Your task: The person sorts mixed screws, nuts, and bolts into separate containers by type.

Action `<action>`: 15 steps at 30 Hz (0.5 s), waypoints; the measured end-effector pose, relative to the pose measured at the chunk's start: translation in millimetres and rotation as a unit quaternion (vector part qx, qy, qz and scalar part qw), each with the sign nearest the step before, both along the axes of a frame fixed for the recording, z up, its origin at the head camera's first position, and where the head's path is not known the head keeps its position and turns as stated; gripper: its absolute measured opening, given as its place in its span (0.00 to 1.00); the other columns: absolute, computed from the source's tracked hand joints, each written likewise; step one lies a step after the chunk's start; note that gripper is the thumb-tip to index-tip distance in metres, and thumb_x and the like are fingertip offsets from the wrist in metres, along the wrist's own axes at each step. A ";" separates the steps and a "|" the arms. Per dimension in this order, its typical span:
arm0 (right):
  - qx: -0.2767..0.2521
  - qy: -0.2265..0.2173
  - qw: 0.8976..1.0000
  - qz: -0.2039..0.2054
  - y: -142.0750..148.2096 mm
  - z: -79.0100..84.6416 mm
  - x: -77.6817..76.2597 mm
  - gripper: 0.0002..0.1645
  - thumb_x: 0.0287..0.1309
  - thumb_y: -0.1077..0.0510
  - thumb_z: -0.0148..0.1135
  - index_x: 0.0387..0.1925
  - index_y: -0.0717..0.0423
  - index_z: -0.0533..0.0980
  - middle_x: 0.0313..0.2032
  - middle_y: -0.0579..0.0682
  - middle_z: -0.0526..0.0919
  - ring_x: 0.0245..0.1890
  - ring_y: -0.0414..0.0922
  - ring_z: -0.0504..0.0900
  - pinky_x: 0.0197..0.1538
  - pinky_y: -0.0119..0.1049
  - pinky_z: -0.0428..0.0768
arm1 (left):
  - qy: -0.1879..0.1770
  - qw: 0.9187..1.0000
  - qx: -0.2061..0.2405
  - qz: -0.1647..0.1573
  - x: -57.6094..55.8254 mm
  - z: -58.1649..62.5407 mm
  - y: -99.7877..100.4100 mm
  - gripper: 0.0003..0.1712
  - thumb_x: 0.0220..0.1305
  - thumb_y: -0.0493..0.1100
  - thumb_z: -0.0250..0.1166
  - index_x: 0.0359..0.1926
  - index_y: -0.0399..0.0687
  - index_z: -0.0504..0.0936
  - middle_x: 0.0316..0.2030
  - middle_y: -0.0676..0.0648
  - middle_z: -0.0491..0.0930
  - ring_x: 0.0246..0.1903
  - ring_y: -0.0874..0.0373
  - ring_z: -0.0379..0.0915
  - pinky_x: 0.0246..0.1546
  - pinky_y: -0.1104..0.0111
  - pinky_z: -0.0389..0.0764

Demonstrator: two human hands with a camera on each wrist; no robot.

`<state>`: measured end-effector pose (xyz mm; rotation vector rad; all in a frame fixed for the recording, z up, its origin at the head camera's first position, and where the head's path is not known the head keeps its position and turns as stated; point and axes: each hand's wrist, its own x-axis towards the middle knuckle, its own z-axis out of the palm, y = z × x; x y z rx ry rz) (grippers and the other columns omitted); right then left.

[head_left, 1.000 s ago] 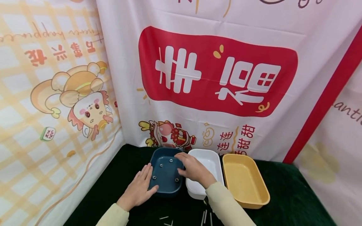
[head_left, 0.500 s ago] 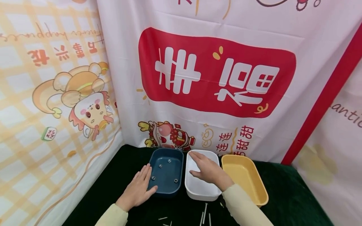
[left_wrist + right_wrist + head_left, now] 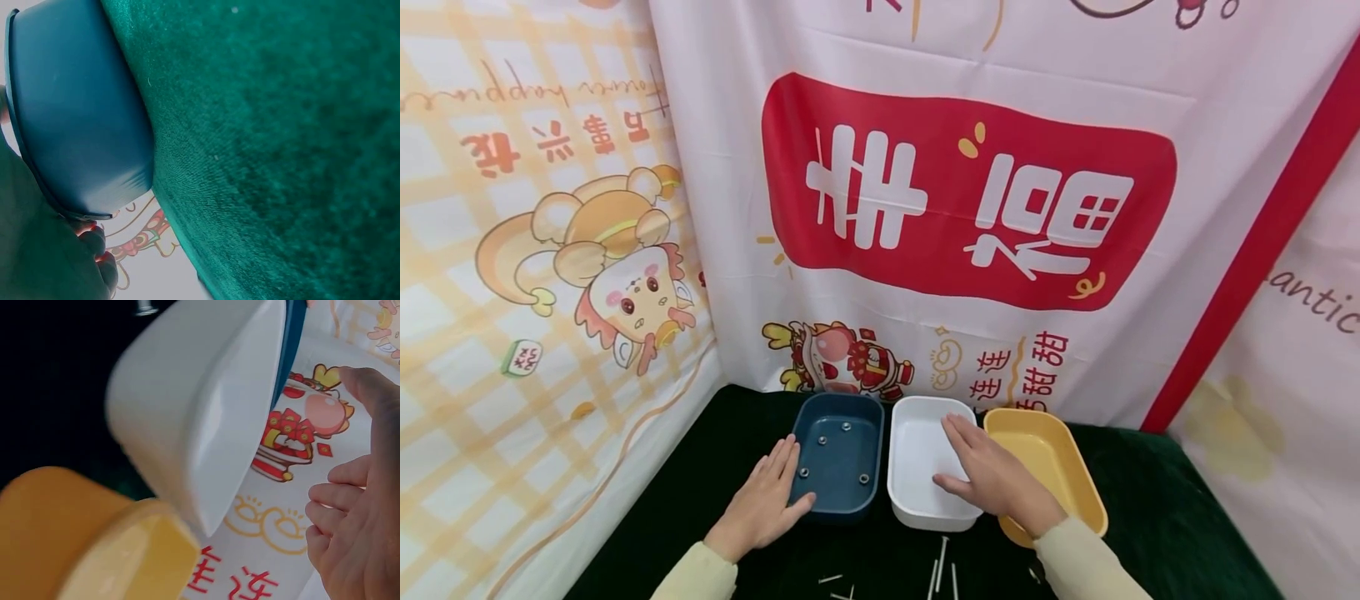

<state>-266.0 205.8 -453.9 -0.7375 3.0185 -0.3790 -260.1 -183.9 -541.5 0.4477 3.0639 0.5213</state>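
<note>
A dark blue tray (image 3: 838, 462) at the left holds several small metal nuts (image 3: 822, 441). My left hand (image 3: 760, 505) rests against its left rim, thumb by the near corner and fingers straight along the side. The left wrist view shows the tray's outer wall (image 3: 75, 112) beside the hand. My right hand (image 3: 996, 477) hovers over the gap between the white tray (image 3: 913, 462) and the yellow tray (image 3: 1060, 467), thumb spread and palm holding nothing. In the right wrist view its fingers (image 3: 337, 497) are extended, apart from the white tray.
Several long bolts (image 3: 942, 562) lie on the dark green cloth (image 3: 1157, 508) in front of the white tray. Smaller screws (image 3: 831, 578) lie nearer the left sleeve. A printed curtain (image 3: 850, 333) hangs right behind the trays.
My right hand has moved rightward from the blue tray's right rim, across the white tray, to its right edge. The left hand has stayed at the blue tray.
</note>
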 end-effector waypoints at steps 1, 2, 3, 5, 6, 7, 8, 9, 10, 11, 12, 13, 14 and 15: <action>0.000 0.000 1.000 -0.003 3.3 -2.6 1.4 0.55 0.69 0.32 0.63 0.83 0.57 0.56 0.82 0.57 0.59 0.82 0.57 0.61 0.81 0.59 0.63 | 0.000 1.000 -0.001 0.000 -0.2 0.1 0.2 0.53 0.76 0.69 0.54 0.84 0.38 0.49 0.86 0.39 0.42 0.85 0.39 0.38 0.83 0.40 0.48; 0.001 -0.003 1.000 -0.009 6.4 -5.5 2.8 0.55 0.69 0.31 0.62 0.83 0.57 0.56 0.82 0.57 0.59 0.82 0.57 0.60 0.81 0.59 0.62 | 0.001 1.000 -0.001 -0.001 -0.5 0.1 0.4 0.53 0.76 0.69 0.54 0.84 0.38 0.49 0.86 0.39 0.42 0.85 0.39 0.38 0.83 0.40 0.48; 0.001 -0.006 1.000 -0.015 9.2 -8.7 4.1 0.56 0.69 0.30 0.62 0.83 0.57 0.56 0.83 0.57 0.58 0.82 0.57 0.60 0.81 0.59 0.61 | 0.002 1.000 -0.001 -0.001 -0.6 -0.1 0.5 0.53 0.76 0.69 0.54 0.84 0.38 0.50 0.86 0.39 0.42 0.85 0.39 0.38 0.83 0.40 0.48; -0.004 -0.014 0.999 -0.030 14.1 -16.2 6.1 0.56 0.68 0.29 0.60 0.83 0.56 0.55 0.83 0.56 0.58 0.83 0.57 0.59 0.82 0.59 0.61 | 0.001 1.000 0.000 -0.002 -0.8 -0.8 0.6 0.53 0.76 0.69 0.54 0.84 0.38 0.50 0.86 0.39 0.42 0.85 0.39 0.38 0.83 0.40 0.48; -0.011 -0.017 0.999 -0.036 16.2 -20.1 7.3 0.57 0.68 0.28 0.60 0.83 0.56 0.55 0.83 0.56 0.57 0.83 0.57 0.58 0.82 0.60 0.60 | 0.000 1.000 0.001 -0.002 -1.0 -1.1 0.9 0.53 0.76 0.69 0.54 0.84 0.38 0.50 0.86 0.39 0.42 0.85 0.39 0.38 0.83 0.40 0.48; -0.016 -0.021 0.999 -0.043 17.7 -24.1 8.2 0.57 0.68 0.28 0.59 0.83 0.56 0.55 0.83 0.56 0.57 0.83 0.57 0.58 0.82 0.60 0.60 | -0.001 1.000 0.003 -0.002 -1.0 -1.0 0.6 0.53 0.76 0.69 0.54 0.84 0.38 0.50 0.86 0.39 0.42 0.85 0.39 0.38 0.83 0.40 0.48; -0.020 -0.024 0.998 -0.051 18.9 -28.0 9.3 0.57 0.68 0.26 0.58 0.84 0.55 0.54 0.83 0.55 0.56 0.83 0.57 0.57 0.82 0.60 0.60 | -0.002 1.000 0.005 -0.002 -1.2 -1.2 0.3 0.53 0.76 0.69 0.54 0.84 0.38 0.49 0.86 0.39 0.42 0.85 0.39 0.37 0.83 0.40 0.48; -0.026 -0.023 0.998 -0.057 20.0 -32.2 10.1 0.58 0.68 0.26 0.58 0.84 0.55 0.54 0.83 0.55 0.57 0.83 0.57 0.57 0.82 0.60 0.60 | -0.003 1.000 0.006 -0.003 -1.2 -1.3 0.1 0.53 0.76 0.69 0.54 0.84 0.38 0.49 0.86 0.39 0.42 0.85 0.39 0.37 0.83 0.39 0.48; -0.029 -0.023 0.997 -0.062 21.2 -36.5 10.9 0.58 0.68 0.25 0.57 0.84 0.55 0.55 0.83 0.55 0.57 0.83 0.57 0.57 0.82 0.61 0.60 | -0.005 1.000 0.008 -0.003 -1.3 -1.2 -0.1 0.53 0.76 0.69 0.54 0.84 0.38 0.49 0.86 0.40 0.42 0.85 0.39 0.37 0.83 0.39 0.47; -0.032 -0.020 0.997 -0.065 22.1 -40.7 11.7 0.58 0.68 0.25 0.57 0.83 0.55 0.55 0.83 0.55 0.57 0.83 0.57 0.57 0.82 0.61 0.60 | -0.005 1.000 0.009 -0.004 -1.5 -1.2 -0.1 0.53 0.76 0.69 0.54 0.84 0.38 0.49 0.86 0.40 0.42 0.85 0.39 0.37 0.83 0.39 0.47; -0.031 -0.018 0.997 -0.068 22.7 -44.3 12.6 0.58 0.68 0.25 0.56 0.83 0.56 0.55 0.83 0.56 0.57 0.83 0.57 0.57 0.82 0.61 0.60 | -0.006 1.000 0.008 -0.004 -1.6 -1.1 -0.1 0.53 0.76 0.69 0.54 0.84 0.38 0.49 0.86 0.40 0.42 0.85 0.39 0.37 0.83 0.39 0.47; -0.029 -0.015 0.997 -0.071 23.2 -47.9 13.3 0.58 0.68 0.24 0.55 0.83 0.56 0.55 0.83 0.56 0.57 0.83 0.57 0.57 0.82 0.60 0.60 | -0.007 1.000 0.008 -0.005 -1.8 -1.0 -0.1 0.53 0.76 0.69 0.54 0.84 0.38 0.49 0.86 0.40 0.42 0.85 0.40 0.37 0.83 0.39 0.47; -0.027 -0.011 0.997 -0.072 23.5 -51.2 13.7 0.58 0.68 0.23 0.55 0.83 0.56 0.56 0.83 0.56 0.58 0.83 0.57 0.57 0.81 0.60 0.60 | -0.007 1.000 0.008 -0.005 -2.0 -0.9 -0.1 0.53 0.76 0.69 0.54 0.84 0.38 0.49 0.86 0.40 0.42 0.86 0.40 0.37 0.83 0.39 0.47; -0.026 -0.007 0.997 -0.073 23.7 -54.6 14.0 0.59 0.68 0.23 0.54 0.83 0.57 0.56 0.83 0.57 0.58 0.83 0.58 0.57 0.82 0.60 0.60 | -0.007 1.000 0.008 -0.005 -2.2 -0.6 -0.1 0.53 0.76 0.69 0.54 0.84 0.38 0.50 0.86 0.40 0.42 0.86 0.40 0.37 0.83 0.39 0.47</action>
